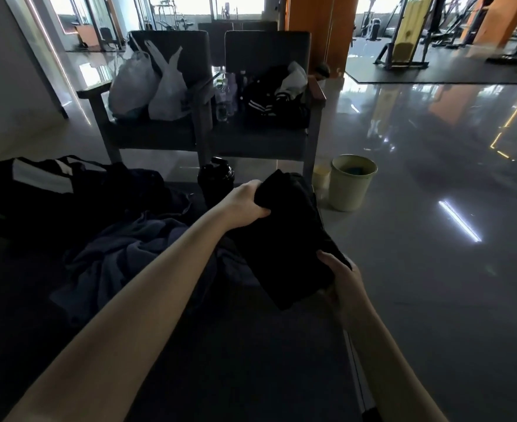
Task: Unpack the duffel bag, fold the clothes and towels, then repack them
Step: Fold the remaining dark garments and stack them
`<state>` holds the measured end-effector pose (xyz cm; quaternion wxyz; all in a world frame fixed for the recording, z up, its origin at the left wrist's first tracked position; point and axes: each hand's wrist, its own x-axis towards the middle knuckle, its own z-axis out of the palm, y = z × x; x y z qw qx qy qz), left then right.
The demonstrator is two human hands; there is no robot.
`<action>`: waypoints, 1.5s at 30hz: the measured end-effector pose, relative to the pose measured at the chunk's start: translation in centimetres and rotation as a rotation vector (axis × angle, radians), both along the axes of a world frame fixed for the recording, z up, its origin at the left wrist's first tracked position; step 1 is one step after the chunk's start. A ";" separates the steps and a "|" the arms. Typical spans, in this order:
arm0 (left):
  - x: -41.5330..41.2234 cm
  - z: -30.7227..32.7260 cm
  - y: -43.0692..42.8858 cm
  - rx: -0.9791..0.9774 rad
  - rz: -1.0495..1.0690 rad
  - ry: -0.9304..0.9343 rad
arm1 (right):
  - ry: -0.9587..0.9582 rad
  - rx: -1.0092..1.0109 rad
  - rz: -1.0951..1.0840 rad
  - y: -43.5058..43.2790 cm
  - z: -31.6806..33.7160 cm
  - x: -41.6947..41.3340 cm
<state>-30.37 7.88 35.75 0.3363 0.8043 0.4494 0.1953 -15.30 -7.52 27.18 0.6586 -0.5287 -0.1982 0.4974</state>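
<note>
The glossy grey floor (433, 208) fills most of the room, and a dark mat (251, 360) is spread under the person. Two grey chairs (171, 47) stand opposite, one piled with white plastic bags (159, 89).

The duffel bag (37, 190), black with pale stripes, lies slumped on the mat off to the left. The light is too dim to tell whether anything is inside it. Beside it a blue-grey heap (123, 248) of cloth sprawls unfolded, reaching under the person's left arm.

The black garment (284, 239) is held above the right side of the mat, stretched between both hands and apparently doubled over. A pale green bin (353, 181) stands on the floor just past it. A black shaker bottle (216, 181) stands upright near the cloth's far end.

The left hand (248, 202) has its grip clamped on that far end, fingers curled round a bunch of fabric. The right hand (341, 275) has its grip closed on the near edge.

This looks like the middle of a fold, with the heap not yet dealt with. The far end is bunched rather than held flat, so the layers could come out crooked. If either grip slackens, the garment would likely fall open onto the loose heap. A wide swing to the left could also knock the bottle over.
</note>
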 end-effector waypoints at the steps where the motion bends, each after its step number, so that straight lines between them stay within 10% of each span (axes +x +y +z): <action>1: 0.9 0.3 1.3 0.046 -0.012 0.022 | 0.010 0.015 -0.010 1.1 0.0 0.2; 20: 8.9 -7.5 9.1 0.652 0.168 0.294 | -0.286 -0.215 -0.136 9.6 -1.3 0.2; 26: 7.9 -7.6 7.4 0.049 0.061 0.488 | -0.350 -0.340 0.032 10.0 2.2 0.4; 34: 8.1 -8.1 8.9 -0.069 -0.010 0.640 | -0.444 -0.470 0.165 12.4 4.1 4.4; 45: 6.9 -9.9 9.0 -0.164 0.086 0.362 | -0.303 -0.572 0.274 17.3 1.7 6.2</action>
